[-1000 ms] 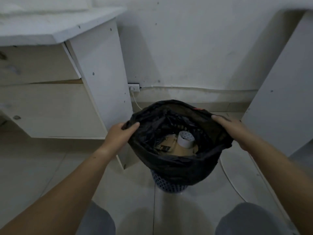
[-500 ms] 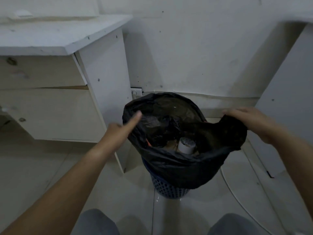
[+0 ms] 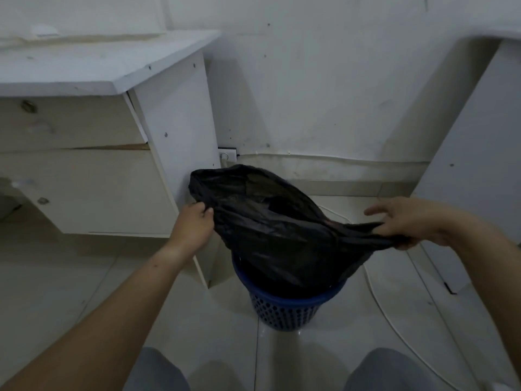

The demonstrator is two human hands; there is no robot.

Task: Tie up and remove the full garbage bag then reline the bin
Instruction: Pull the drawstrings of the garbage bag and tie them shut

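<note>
Below, blue bin (image 3: 284, 309) stands on pale tiled floor (image 3: 197, 320).

A plain home room: white desk (image 3: 107, 69), tiled floor (image 3: 70, 277), wall socket (image 3: 227, 155) (cable plugged in).

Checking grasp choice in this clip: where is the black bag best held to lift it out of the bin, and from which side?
Grip the loose top of the bag, at the two pulled-out ends, from left and right. The left hand pinches one edge; the right hand holds a gathered tail. The body is slack and still sits in the blue bin, so the ends likely hold best.
</note>
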